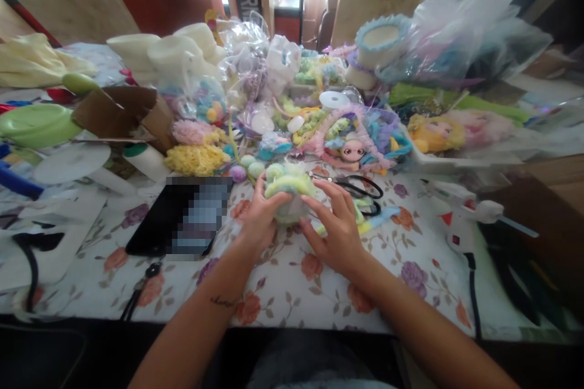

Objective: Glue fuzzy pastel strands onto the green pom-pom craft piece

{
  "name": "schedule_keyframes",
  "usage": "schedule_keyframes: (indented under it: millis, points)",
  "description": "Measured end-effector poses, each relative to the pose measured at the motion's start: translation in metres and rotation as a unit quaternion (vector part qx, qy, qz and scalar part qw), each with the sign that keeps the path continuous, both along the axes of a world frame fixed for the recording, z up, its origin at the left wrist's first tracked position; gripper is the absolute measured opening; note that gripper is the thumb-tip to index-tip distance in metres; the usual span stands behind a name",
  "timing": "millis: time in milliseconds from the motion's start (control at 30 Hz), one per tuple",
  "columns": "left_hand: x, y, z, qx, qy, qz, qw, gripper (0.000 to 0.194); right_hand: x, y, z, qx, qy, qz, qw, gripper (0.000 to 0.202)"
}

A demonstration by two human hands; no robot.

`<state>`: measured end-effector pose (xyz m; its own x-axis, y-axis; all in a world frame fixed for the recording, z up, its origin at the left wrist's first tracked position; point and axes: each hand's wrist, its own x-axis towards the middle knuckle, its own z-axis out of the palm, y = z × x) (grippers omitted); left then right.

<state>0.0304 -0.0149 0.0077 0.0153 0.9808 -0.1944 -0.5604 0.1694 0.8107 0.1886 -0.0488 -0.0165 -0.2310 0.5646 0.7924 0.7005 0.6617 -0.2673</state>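
Observation:
Between my hands, above the flowered tablecloth, is a small round pale green and yellow fuzzy piece (288, 185) with a whitish middle. My left hand (263, 213) grips its left side, the thumb lying along the front. My right hand (335, 225) is at its right edge, with bent, parted fingers whose tips touch or nearly touch it. Just behind the right hand lie black-handled scissors (365, 185), partly covered. A blue and yellow fuzzy strip (381, 219) rests on the cloth to the right of that hand.
A phone (155, 219) lies at left and a glue gun (474, 209) at right. Behind are yellow yarn (198, 159), a doll head (353, 151), coloured fuzzy strips and plastic bags. A white tray (438, 161) holding dolls and a cardboard box (123, 112) flank the pile.

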Motion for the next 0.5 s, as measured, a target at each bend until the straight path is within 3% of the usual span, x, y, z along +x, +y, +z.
schedule_keyframes:
  millis: [167, 367, 500]
  points:
    - [-0.0009, 0.0009, 0.0001, 0.003, 0.017, -0.010, 1.000, 0.086, -0.0020, -0.0006, 0.0009, -0.006, 0.009, -0.001, 1.000, 0.036]
    - [-0.0015, -0.0018, 0.0009, -0.027, 0.017, -0.097, 0.995, 0.094, 0.0031, 0.0045, 0.0036, -0.012, 0.040, -0.055, 0.998, 0.022]
    - [-0.0008, -0.0053, 0.0008, -0.044, 0.025, -0.134, 0.990, 0.096, 0.0075, 0.0082, 0.0056, -0.013, 0.049, -0.055, 0.997, 0.013]
